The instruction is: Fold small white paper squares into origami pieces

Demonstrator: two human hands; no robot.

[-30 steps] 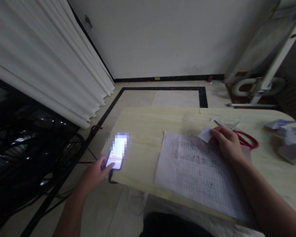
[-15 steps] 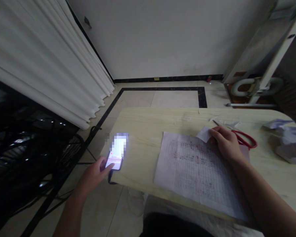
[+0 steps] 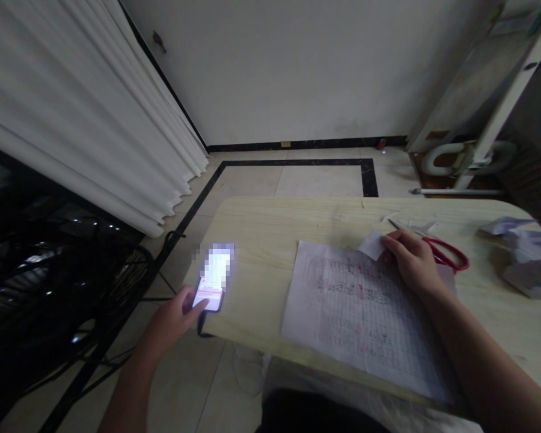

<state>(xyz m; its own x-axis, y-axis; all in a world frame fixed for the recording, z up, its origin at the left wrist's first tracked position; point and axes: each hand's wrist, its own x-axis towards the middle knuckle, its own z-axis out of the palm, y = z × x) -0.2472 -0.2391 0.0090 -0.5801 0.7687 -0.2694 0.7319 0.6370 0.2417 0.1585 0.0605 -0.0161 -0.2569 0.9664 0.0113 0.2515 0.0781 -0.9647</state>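
Note:
At the table's left edge, my left hand [image 3: 180,313] grips the lower end of a lit smartphone [image 3: 211,288], thumb on its screen. Part of that screen is blurred out. My right hand [image 3: 410,258] pinches a small white piece of paper [image 3: 371,245] between thumb and fingers. Beneath that hand and forearm lies a large lined sheet [image 3: 342,307] with black and red handwriting, its right side partly covered. Just beyond the right hand are scissors with red handles [image 3: 453,258]; the hand hides part of them.
Paper scraps [image 3: 426,228] lie by the scissors. Crumpled paper [image 3: 529,252] sits on the right of the pale wooden table [image 3: 261,240]. A black metal rack [image 3: 117,288] stands left, below a white curtain [image 3: 108,108]. A white metal frame [image 3: 491,132] stands behind at right.

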